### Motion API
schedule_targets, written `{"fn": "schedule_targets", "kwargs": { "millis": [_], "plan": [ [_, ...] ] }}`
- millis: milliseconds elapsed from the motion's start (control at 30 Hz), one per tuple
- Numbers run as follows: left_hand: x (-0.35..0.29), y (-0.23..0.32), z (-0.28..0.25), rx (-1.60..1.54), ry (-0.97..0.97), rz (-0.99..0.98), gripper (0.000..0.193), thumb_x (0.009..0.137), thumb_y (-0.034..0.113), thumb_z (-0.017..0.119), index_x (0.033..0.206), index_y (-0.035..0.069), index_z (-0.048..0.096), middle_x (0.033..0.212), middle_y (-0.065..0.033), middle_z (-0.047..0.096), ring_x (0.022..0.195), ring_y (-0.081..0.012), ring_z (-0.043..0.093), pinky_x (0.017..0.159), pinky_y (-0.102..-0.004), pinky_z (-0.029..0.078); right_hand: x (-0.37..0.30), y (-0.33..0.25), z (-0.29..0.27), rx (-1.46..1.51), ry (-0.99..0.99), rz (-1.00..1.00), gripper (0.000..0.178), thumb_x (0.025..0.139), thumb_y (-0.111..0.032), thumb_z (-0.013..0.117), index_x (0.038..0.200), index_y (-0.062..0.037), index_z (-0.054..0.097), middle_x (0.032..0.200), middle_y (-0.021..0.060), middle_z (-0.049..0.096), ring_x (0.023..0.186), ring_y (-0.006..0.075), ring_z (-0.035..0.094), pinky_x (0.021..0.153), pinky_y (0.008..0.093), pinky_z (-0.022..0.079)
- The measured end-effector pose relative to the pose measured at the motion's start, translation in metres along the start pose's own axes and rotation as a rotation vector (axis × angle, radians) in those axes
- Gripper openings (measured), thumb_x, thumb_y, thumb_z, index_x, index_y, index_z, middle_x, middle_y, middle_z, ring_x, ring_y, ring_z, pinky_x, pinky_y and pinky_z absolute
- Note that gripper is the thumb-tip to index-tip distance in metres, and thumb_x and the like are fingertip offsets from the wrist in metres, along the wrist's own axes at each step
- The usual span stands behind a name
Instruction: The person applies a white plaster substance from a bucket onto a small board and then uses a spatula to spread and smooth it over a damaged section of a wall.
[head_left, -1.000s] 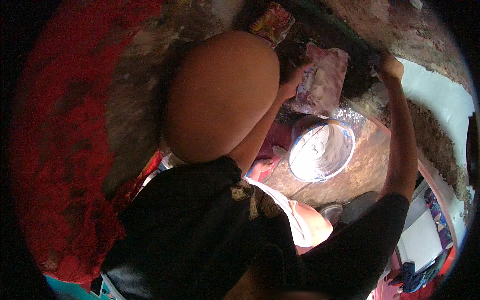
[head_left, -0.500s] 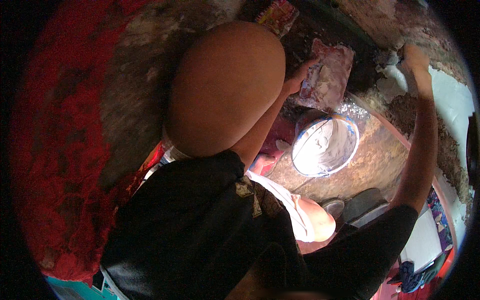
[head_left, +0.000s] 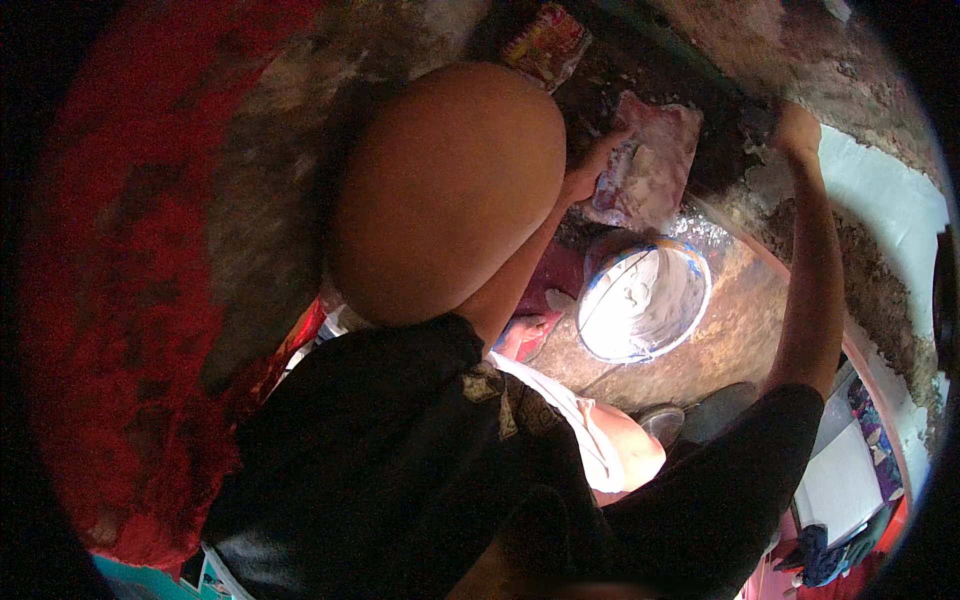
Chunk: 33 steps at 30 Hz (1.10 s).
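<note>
My left hand grips the near-left edge of a flat, roughly rectangular board smeared with pale, whitish plaster. To its right my right arm stretches up to a rough wall, where my right hand is closed beside the dark lower edge. Whatever it grips is hidden in shadow. Below the board a round bucket with a blue-marked rim stands on the floor, holding white paste. A wire handle lies across its mouth.
Pale smooth coating covers part of the rough wall on the right. A crumpled colourful packet lies beyond the board. A large smooth brown rounded shape blocks the view at left. A bare foot is left of the bucket.
My right hand has shifted left along the wall, nearer the board; a shiny white patch below it no longer shows. My left hand still grips the board. The whole view has shifted slightly.
</note>
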<state>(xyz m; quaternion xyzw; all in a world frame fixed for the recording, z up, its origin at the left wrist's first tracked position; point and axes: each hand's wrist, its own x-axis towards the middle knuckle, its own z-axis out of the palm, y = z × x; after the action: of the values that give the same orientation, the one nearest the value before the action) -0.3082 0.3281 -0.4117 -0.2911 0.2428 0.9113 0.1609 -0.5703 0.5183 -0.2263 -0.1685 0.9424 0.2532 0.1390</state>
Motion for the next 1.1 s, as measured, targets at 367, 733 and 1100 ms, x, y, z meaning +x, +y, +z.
{"fn": "schedule_targets", "kwargs": {
  "millis": [367,733,1100],
  "plan": [
    [-0.008,0.018,0.011,0.045,0.099,0.03,0.056,0.079,0.035,0.065,0.125,0.006,0.05,0.118,-0.0114,0.057,0.104,-0.026,0.056,0.093,-0.0419,0.045,-0.017,0.018,-0.058,-0.292,0.009,0.01,0.025,0.079,-0.016,0.057,0.103,-0.0084,0.061,0.099,0.0154,0.064,0.094,0.0331,0.062,0.077,0.0433,0.051],
    [-0.016,0.012,0.012,0.404,0.088,0.373,0.054,0.08,0.038,0.063,0.121,0.005,0.052,0.117,-0.0117,0.058,0.103,-0.027,0.057,0.091,-0.0432,0.045,-0.032,-0.003,-0.056,-0.153,0.149,-0.193,0.027,0.067,-0.012,0.065,0.092,-0.0044,0.062,0.087,0.0179,0.064,0.084,0.0357,0.064,0.071,0.0455,0.052],
    [0.006,-0.004,0.0,0.016,0.12,-0.091,0.052,0.08,0.041,0.062,0.116,0.005,0.055,0.112,-0.0107,0.06,0.1,-0.0274,0.058,0.09,-0.0429,0.046,-0.012,-0.004,-0.019,0.038,-0.019,-0.078,0.035,0.073,-0.03,0.063,0.098,-0.0055,0.065,0.096,0.0189,0.065,0.089,0.0338,0.064,0.075,0.0438,0.051]
  ]
}}
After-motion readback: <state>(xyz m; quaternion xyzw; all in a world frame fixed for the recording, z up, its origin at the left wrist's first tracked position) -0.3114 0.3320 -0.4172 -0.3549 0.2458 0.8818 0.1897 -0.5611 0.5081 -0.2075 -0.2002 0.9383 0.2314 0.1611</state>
